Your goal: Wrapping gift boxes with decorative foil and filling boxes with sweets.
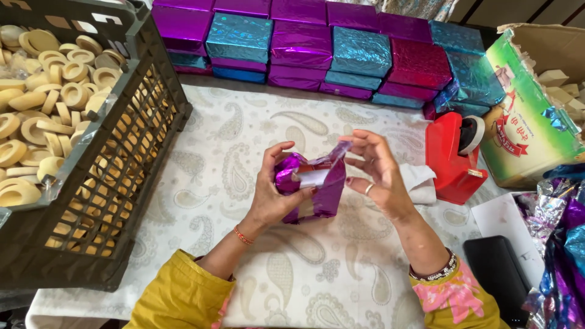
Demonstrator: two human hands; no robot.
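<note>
A person seated at a table, seen from above, holds a small block half wrapped in shiny purple foil (pixel 314 186) just above the middle of the table, over a white cloth printed with pale paisley shapes (pixel 244 140). The left hand (pixel 275 195) cups the block from the left and underneath, thumb pressed across its front, which keeps the loose foil from springing open. The right hand (pixel 375 170) pinches the upstanding flap of foil at the block's top right corner between thumb and fingertips, apparently drawing it taut so it can be folded flat. Both hands are closed on the same package. Just to the right, within easy reach, stands a red tape dispenser (pixel 454 161), likely kept close for sealing the folds. Along the far edge of the table, finished blocks in purple, teal and magenta foil (pixel 329 45) are stacked in neat rows, out of the working space. To the left, a dark plastic crate (pixel 131 158) holds many pale round pieces with hollow centres. At the far right sits an open green cardboard box (pixel 530 116) with pale blocks inside, and near right lies a heap of loose foil sheets (pixel 560 237) beside a flat black object (pixel 496 268).
</note>
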